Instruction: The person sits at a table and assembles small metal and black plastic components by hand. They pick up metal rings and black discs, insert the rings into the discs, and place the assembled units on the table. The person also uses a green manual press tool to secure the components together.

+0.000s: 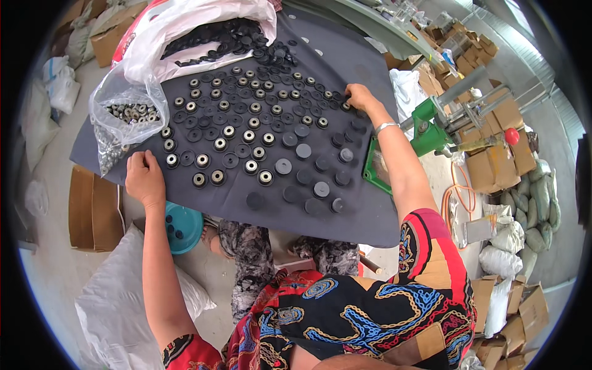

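Observation:
My right hand (362, 98) reaches to the far right of the dark-covered table. Its fingers pinch a black plastic wheel with a metal bearing (345, 106). My left hand (145, 177) is at the table's left edge with its fingers curled together; whatever they hold, if anything, is hidden. Close by it is a clear plastic bag of small metal bearings (132, 113). Black wheels with bearings in their centres (217, 177) stand in loose rows, among flat black plastic discs (230, 160). Several plain grey-black round caps (303, 151) sit toward the right.
A white sack (203, 21) spills black discs at the far side. A green hand press (425, 126) with a red knob stands at the table's right edge. Below are a teal basin (185, 225), an open cardboard box (92, 209) and a stuffed white sack (135, 302).

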Motion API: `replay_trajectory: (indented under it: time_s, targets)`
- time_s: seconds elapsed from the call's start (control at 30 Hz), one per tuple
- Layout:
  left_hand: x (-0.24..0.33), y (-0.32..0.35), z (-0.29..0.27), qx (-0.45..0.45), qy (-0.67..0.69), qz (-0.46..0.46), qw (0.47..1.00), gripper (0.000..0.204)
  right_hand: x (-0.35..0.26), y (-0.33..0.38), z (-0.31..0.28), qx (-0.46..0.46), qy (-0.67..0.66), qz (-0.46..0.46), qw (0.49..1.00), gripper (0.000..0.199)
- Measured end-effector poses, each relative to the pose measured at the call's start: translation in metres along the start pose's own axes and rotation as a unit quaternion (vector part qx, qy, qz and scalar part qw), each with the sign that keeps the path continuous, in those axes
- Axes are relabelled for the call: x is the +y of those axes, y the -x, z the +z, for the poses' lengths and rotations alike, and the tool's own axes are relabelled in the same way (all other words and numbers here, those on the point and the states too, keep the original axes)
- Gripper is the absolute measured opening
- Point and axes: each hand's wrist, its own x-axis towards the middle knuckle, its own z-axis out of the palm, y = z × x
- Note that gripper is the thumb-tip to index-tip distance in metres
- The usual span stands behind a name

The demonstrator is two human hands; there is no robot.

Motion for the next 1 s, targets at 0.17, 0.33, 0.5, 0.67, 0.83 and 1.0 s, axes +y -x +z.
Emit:
replay_trajectory:
  time_s: [0.17,0.33,0.5,0.67,0.83,1.0]
  targets:
    - [0.003,-0.001,-0.001,-0.001,-0.004,-0.005,1.000,0.018,0.015,0.001,0.002,0.107,-0.034,-0.010,0.994,0.019]
    - [0.004,-0.001,0.002,0.000,-0.004,-0.003,1.000,0.018,0.017,0.006,0.012,0.137,0.097,-0.017,0.986,0.020]
    - [-0.001,-0.001,-0.001,0.016,-0.014,0.002,1.000,0.018,0.002,0.006,-0.005,-0.006,0.027,-0.024,0.999,0.032]
    - [0.003,-0.002,0.003,0.009,-0.003,0.006,1.000,0.018,0.017,0.008,0.003,0.005,0.007,-0.033,0.999,0.037]
    - [0.000,0.000,0.004,0.017,-0.010,0.004,1.000,0.018,0.007,0.019,-0.010,0.034,-0.035,-0.030,0.998,0.037]
    - [-0.002,0.000,0.003,0.003,-0.013,-0.001,1.000,0.019,-0.015,0.033,-0.015,-0.018,-0.069,-0.019,0.997,0.041]
